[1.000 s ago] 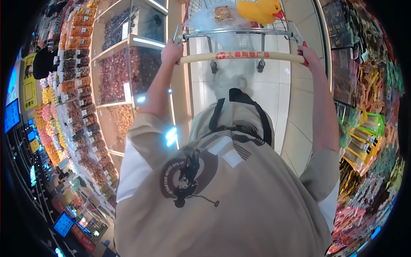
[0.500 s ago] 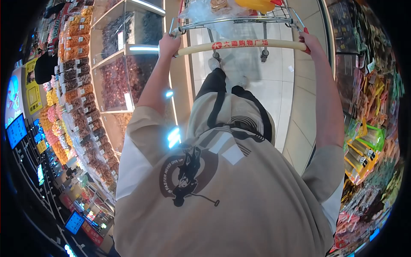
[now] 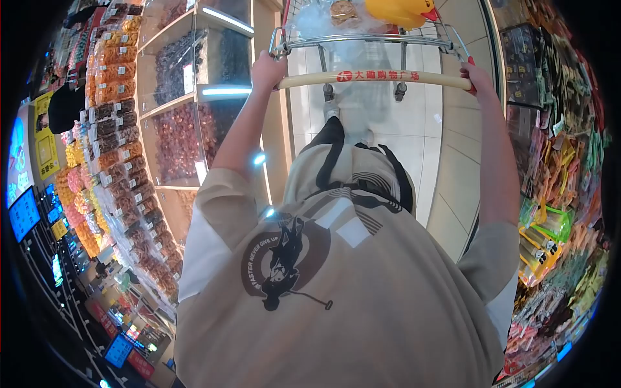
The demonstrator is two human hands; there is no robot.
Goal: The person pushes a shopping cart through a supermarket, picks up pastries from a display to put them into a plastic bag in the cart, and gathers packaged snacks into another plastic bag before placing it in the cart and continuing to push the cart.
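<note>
A shopper's left hand and right hand wrap their fingers around a cart handle, yellow duck riding in the basket between snack shelves.

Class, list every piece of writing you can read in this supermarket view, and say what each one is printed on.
"FASTER NEVER GIVE UP": round print on the beige shirt.
Red characters on the cart handle: too blurred to read.
Price tags on the bulk bins: too small.
Yellow sign: unreadable.
</note>
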